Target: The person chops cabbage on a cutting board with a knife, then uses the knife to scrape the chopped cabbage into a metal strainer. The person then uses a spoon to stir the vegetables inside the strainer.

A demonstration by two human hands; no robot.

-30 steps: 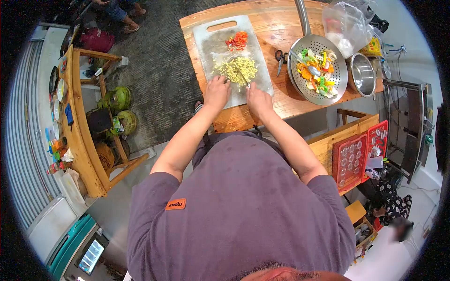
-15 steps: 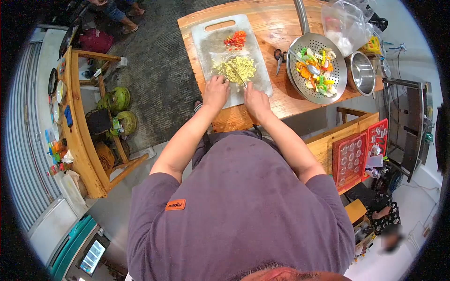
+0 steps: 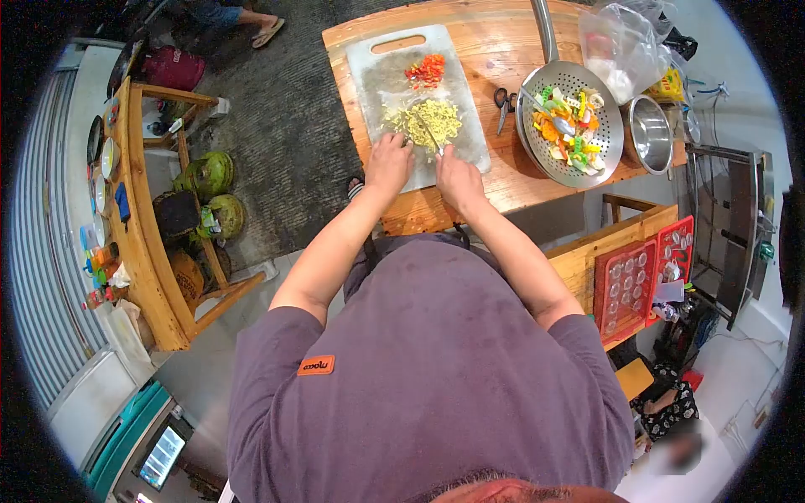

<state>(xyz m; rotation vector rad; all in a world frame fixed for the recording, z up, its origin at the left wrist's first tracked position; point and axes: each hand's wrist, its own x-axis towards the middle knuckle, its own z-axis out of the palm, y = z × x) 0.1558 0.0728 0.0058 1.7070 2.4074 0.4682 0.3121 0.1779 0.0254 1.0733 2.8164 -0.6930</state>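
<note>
The left hand [image 3: 391, 163] is held palm down over the left edge of the board [image 3: 377, 84], close to its near corner, with the fingers bent toward the yellow bits [image 3: 446, 124]; its underside is hidden, and whether anything is pinched there cannot be told; the yellow bits are spread across the board's near half, while the red bits [image 3: 426, 72] are heaped toward its far edge; between the hands the knife [image 3: 429, 132] is laid slantwise among the yellow bits, its handle mostly covered by the right hand [image 3: 459, 178]; that hand is set at the board's near right corner and is closed around the knife; to the right, scissors [image 3: 504, 109] are placed on the tabletop [image 3: 503, 42]; near its right edge a strainer [image 3: 605, 126] is filled with mixed pieces [image 3: 574, 149] and a spoon [image 3: 563, 127], its handle cut off above; at that edge a bowl [image 3: 650, 138] is set, with a bag [image 3: 612, 50] at the far right corner.
</note>
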